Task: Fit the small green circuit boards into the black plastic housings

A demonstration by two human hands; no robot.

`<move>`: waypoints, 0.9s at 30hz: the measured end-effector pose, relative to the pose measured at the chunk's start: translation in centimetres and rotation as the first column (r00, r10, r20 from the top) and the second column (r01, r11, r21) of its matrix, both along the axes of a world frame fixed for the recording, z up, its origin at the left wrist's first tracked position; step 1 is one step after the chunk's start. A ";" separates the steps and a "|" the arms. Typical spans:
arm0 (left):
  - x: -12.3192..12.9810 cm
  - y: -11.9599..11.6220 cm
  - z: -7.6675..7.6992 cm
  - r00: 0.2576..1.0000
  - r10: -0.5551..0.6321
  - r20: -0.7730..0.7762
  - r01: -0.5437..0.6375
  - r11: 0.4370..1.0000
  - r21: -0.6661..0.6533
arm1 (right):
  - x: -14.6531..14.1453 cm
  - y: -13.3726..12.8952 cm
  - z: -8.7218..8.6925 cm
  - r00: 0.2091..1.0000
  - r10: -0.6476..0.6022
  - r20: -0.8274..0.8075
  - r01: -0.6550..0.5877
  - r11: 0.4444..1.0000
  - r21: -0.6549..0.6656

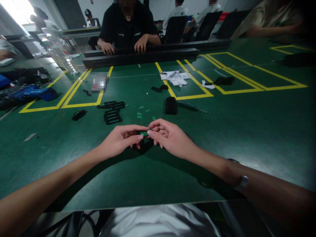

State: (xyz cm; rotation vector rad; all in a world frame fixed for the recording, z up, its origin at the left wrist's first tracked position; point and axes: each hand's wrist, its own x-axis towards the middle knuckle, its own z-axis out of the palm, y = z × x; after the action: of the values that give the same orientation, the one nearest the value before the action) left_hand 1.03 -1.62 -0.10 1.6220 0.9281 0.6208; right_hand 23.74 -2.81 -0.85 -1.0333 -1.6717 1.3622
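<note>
Head view: a small green circuit board point(144, 133) sits between the two hands, raised just above the near middle of the table point(158, 177), its shadow falling on the green surface below. Left hand point(120, 140): thumb and forefinger closed on the left part of the board, the other fingers curled beneath (partly hidden). Right hand point(169, 136): thumb and fingertips drawn together at the board's right end, pinching it; remaining fingers bent inward. A dark edge shows beside the board, too small to identify.

Just beyond the hands lie several loose green pieces point(139, 115), scattered flat. Left of these, black slotted frames point(113, 117) lie in a loose group, with a separate black part point(79, 115) further left. To the right stands a black stack point(171, 105) of similar look; a screwdriver point(191, 106) lies beside it, tip pointing right.

Further out, yellow lines point(194, 96) mark rectangles on the table; crumpled white paper point(175, 77) lies across one. Long black rails point(140, 57) run along the far side, where a person in a dark shirt point(128, 28) rests both hands near them.
</note>
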 end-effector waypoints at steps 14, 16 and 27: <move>0.1 -0.4 -0.3 0.995 -0.042 0.085 0.039 0.998 0.040 | 0.1 -0.1 0.4 0.998 0.066 -0.011 -0.066 0.998 0.002; 0.0 -0.4 -0.3 0.996 -0.049 0.075 0.046 0.998 0.043 | 0.1 -0.2 0.3 0.997 0.073 -0.015 -0.074 0.997 -0.009; -0.1 -0.3 -0.4 0.996 -0.057 0.069 0.053 0.997 0.056 | 0.2 -0.3 0.3 0.995 0.093 -0.021 -0.094 0.995 -0.039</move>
State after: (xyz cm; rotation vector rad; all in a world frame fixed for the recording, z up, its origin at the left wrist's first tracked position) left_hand 0.90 -1.87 -0.45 1.6576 0.8190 0.6659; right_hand 23.89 -3.06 -0.57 -0.9721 -1.7038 1.4662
